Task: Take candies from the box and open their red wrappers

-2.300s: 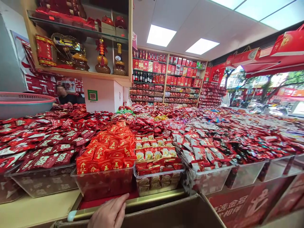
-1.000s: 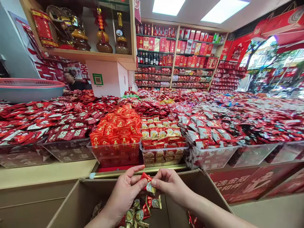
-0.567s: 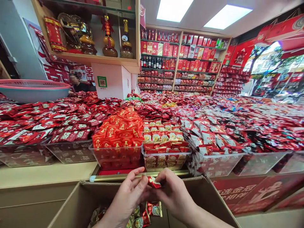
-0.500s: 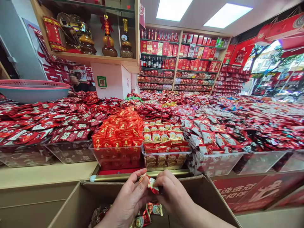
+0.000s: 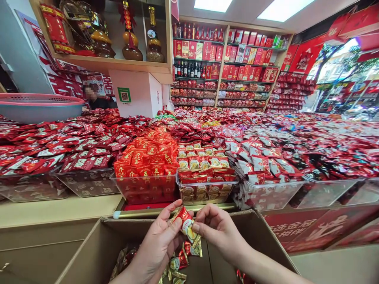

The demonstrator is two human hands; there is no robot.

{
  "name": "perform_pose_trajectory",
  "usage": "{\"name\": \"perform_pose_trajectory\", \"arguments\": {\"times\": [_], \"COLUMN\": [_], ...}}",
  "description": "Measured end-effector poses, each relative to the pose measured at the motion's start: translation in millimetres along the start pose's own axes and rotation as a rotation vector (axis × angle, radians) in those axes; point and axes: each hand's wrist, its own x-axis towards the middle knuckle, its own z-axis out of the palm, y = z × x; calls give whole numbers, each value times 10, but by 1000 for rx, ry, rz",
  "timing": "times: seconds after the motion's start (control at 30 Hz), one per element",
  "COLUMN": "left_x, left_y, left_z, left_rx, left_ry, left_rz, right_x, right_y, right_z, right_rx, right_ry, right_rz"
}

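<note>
A small red, gold and white wrapped candy (image 5: pixel 187 223) with a yellow fruit picture is between my hands, above an open cardboard box (image 5: pixel 84 252). My left hand (image 5: pixel 158 244) grips its left side between thumb and fingers. At its right edge, the thumb and curled forefinger of my right hand (image 5: pixel 222 232) pinch the wrapper. Several similar candies (image 5: pixel 179 261) lie in the box below, partly hidden by my left hand. Just beyond the box stands a clear bin (image 5: pixel 207 191) of matching candies in rows.
Left of that bin is a clear bin of red packets (image 5: pixel 145 171); to its right, one with white and red packets (image 5: pixel 266 169). A blue-pink basin (image 5: pixel 38 108) rests at the left. A display cabinet (image 5: pixel 118 63) overhangs the counter. A person (image 5: pixel 91 96) is behind it.
The candy has turned and now shows its printed front. My right fingers have loosened from over it to its right edge. The view has shifted slightly.
</note>
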Motion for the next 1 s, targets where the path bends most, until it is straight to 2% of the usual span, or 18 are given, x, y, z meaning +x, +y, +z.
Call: {"name": "perform_pose_trajectory", "arguments": {"times": [0.1, 0.17, 0.3, 0.37, 0.47, 0.57, 0.6, 0.67, 0.73, 0.83, 0.9, 1.0], "left_x": [23, 49, 70, 51, 34, 108, 157, 274, 385, 479, 490, 478], "left_y": [-43, -97, -215, -233, -156, 25, 89, 189, 230, 191, 138, 74], "left_z": [-4, -31, -76, -78, -106, -267, -358, -571, -776, -959, -994, -1005], "left_rx": [32, 114, 244, 305, 488, 828, 946, 1138, 1232, 1392, 1511, 1653], "left_ry": [40, 66, 7, -32, -73, -74, -19, 86, 183, 242, 255, 275], "left_rz": [-6, 0, 87, 111, 123, 215, 285, 387, 438, 483, 487, 561], "right_x": [-9, -7, 9, 5, -17, 44, 116, 372, 772, 1491, 1903, 2285], "right_y": [-6, 5, 50, 83, 89, -110, -246, -599, -981, -1370, -1427, -1278], "right_z": [-6, -9, -7, -8, -17, -58, -91, -196, -355, -645, -822, -1015], "right_rx": [-36, -54, -10, -125, -388, -361, -336, -326, -333, -574, -851, -984], "right_ry": [62, 57, -90, -116, -48, 22, 45, 91, 127, 414, 596, 691], "right_rz": [-38, -52, -62, -107, -163, -178, -204, -301, -401, -530, -426, -284]}}
